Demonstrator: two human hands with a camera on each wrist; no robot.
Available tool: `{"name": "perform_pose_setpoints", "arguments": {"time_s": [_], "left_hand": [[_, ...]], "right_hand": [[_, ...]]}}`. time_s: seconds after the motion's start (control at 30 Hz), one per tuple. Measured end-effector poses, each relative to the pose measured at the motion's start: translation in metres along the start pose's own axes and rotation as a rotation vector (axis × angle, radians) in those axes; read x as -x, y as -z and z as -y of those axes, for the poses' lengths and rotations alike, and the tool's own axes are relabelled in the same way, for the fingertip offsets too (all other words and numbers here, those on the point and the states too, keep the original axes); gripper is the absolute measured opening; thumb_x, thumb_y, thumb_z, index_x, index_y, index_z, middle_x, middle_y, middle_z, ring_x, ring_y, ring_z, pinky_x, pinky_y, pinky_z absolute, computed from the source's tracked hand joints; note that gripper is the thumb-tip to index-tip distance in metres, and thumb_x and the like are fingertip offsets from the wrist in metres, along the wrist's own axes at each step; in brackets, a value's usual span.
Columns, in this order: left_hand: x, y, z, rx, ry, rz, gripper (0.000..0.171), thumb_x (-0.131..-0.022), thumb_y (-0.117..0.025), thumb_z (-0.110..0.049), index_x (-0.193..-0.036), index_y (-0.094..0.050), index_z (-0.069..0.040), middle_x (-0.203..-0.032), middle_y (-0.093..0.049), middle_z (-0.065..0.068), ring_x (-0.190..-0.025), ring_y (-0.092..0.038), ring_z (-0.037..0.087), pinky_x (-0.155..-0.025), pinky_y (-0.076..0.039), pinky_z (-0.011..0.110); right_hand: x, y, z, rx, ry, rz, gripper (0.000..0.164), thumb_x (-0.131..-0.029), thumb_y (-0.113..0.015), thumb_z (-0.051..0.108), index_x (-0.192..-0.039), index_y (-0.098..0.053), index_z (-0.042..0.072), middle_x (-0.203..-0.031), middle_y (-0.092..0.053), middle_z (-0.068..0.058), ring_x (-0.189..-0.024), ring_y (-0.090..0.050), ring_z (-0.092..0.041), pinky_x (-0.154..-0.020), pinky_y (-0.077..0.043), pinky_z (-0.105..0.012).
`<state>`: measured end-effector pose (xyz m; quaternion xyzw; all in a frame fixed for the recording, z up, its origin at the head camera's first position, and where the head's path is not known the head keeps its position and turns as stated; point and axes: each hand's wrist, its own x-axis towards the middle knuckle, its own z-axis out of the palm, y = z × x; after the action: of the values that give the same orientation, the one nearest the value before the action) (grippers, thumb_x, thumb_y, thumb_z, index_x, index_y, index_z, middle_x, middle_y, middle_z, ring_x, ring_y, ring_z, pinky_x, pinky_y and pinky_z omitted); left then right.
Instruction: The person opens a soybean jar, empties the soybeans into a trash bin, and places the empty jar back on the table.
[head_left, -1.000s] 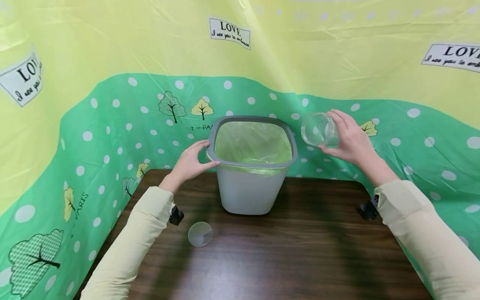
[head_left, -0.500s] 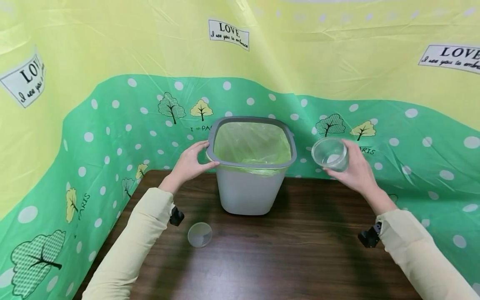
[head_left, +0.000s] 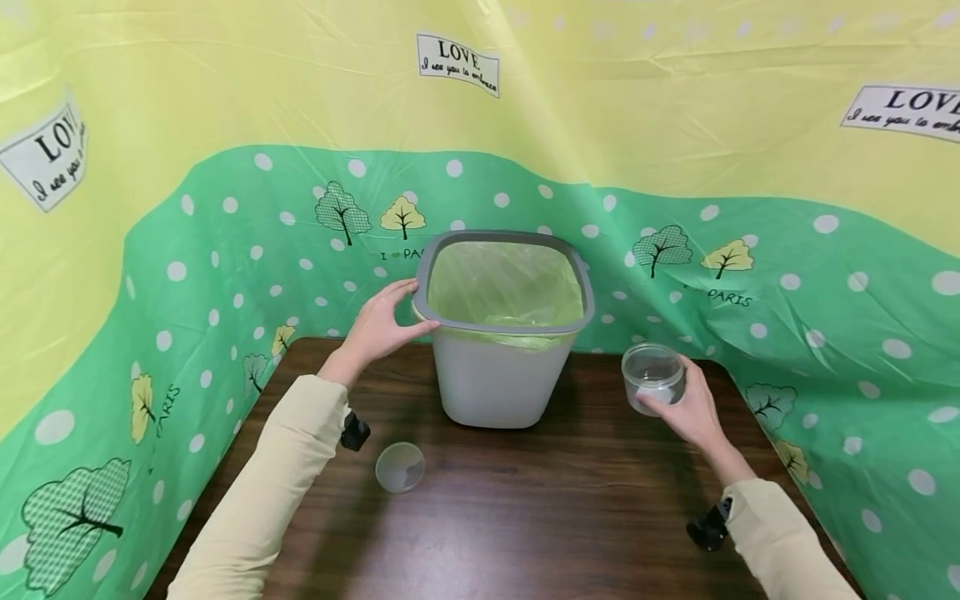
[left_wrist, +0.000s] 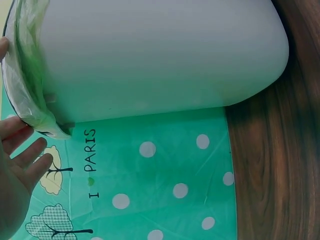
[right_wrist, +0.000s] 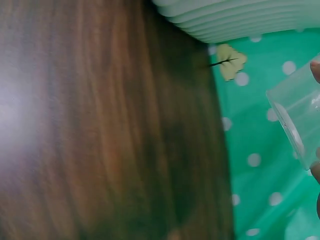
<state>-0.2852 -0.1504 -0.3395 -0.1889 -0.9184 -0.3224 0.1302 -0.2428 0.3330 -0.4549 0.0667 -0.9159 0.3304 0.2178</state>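
Observation:
A grey-white trash can (head_left: 498, 383) with a darker grey rim stands on the wooden table, lined with a pale green plastic bag (head_left: 502, 287). My left hand (head_left: 377, 327) holds its near left corner, thumb on the front of the rim and fingers on the side. The left wrist view shows the left hand (left_wrist: 17, 167) with fingertips at the rim and the other fingers loose. To the right of the can, my right hand (head_left: 693, 404) grips a clear round plastic container (head_left: 652, 375) between thumb and fingers, mouth upward. That container (right_wrist: 297, 112) is partly cut off in the right wrist view.
A clear round lid (head_left: 401, 467) lies flat on the table (head_left: 540, 517), in front and left of the can. Green and yellow printed cloth (head_left: 225, 250) hangs around the table's back and sides.
My right hand has lowered the clear container from rim height beside the can to near the table and turned it from tipped sideways to nearly upright. The left hand has stayed on the rim.

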Motion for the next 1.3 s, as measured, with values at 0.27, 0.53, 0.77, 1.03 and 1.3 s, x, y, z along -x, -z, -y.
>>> {"name": "perform_pose_setpoints", "arguments": {"time_s": [0.27,0.53,0.77,1.03,1.3], "left_hand": [[0.000,-0.001,0.002,0.016,-0.004,-0.009,0.077,-0.076,-0.066,-0.049,-0.135,-0.043,-0.006,-0.140,-0.039,0.006,-0.130,-0.033,0.024,-0.102,-0.031,0.045],[-0.002,-0.001,0.002,0.014,0.002,-0.003,0.076,-0.076,-0.066,-0.050,-0.135,-0.043,-0.006,-0.140,-0.039,0.006,-0.130,-0.033,0.025,-0.102,-0.031,0.045],[-0.002,-0.002,0.003,0.015,-0.002,0.004,0.078,-0.076,-0.066,-0.051,-0.135,-0.043,-0.006,-0.140,-0.039,0.006,-0.130,-0.033,0.024,-0.102,-0.031,0.046],[-0.001,-0.001,0.003,0.023,-0.004,-0.005,0.077,-0.076,-0.066,-0.050,-0.135,-0.043,-0.007,-0.140,-0.039,0.006,-0.130,-0.033,0.024,-0.102,-0.031,0.046],[-0.001,0.000,0.003,0.022,0.004,-0.004,0.075,-0.077,-0.066,-0.048,-0.135,-0.043,-0.007,-0.141,-0.038,0.006,-0.130,-0.033,0.025,-0.103,-0.030,0.046]], "right_hand": [[0.030,-0.032,-0.015,-0.047,-0.118,0.000,0.088,-0.064,-0.080,0.020,-0.132,-0.030,-0.007,-0.119,-0.041,-0.028,-0.107,-0.042,-0.041,-0.082,-0.036,-0.052],[0.054,-0.061,-0.026,-0.085,-0.210,0.054,0.087,-0.064,-0.081,0.021,-0.130,-0.031,-0.008,-0.119,-0.041,-0.027,-0.108,-0.041,-0.040,-0.085,-0.036,-0.051],[0.067,-0.076,-0.028,-0.110,-0.270,0.065,0.087,-0.064,-0.081,0.022,-0.130,-0.032,-0.006,-0.121,-0.043,-0.028,-0.112,-0.041,-0.040,-0.088,-0.035,-0.050],[0.078,-0.077,-0.028,-0.121,-0.300,0.053,0.086,-0.063,-0.082,0.023,-0.130,-0.035,-0.003,-0.121,-0.047,-0.026,-0.111,-0.044,-0.039,-0.087,-0.036,-0.047],[0.085,-0.077,-0.029,-0.175,-0.305,0.024,0.086,-0.061,-0.084,0.019,-0.130,-0.037,-0.003,-0.122,-0.048,-0.024,-0.110,-0.047,-0.035,-0.075,-0.032,-0.005]]}}
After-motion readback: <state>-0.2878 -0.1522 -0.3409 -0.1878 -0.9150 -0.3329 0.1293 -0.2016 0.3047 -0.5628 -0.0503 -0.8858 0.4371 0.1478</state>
